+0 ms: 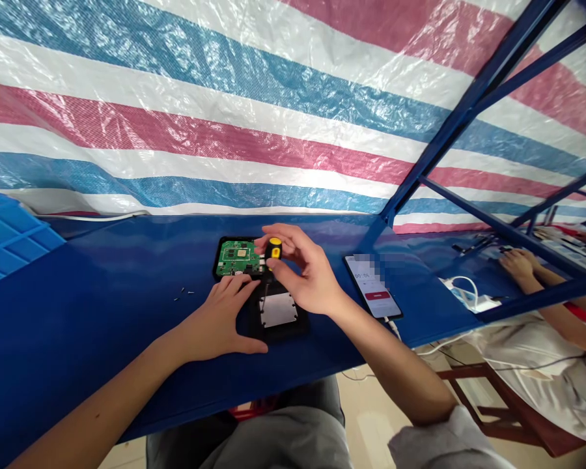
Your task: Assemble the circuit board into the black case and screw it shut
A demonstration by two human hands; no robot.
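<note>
A black device case [278, 312] with a silver plate lies on the blue table [102, 306]. Just behind it sits a green circuit board [237, 258] in a black tray. My left hand [222, 319] lies flat on the table, fingers spread, pressing the left edge of the case. My right hand [303, 267] pinches the yellow and black handle of a small screwdriver [272, 254], held upright with its tip down on the case.
A phone [374, 286] with a lit screen lies right of the case. Tiny screws [183, 294] lie to the left. A blue bin [10, 238] stands far left. Another person's hands [520, 266] work beyond the blue frame bars [469, 98].
</note>
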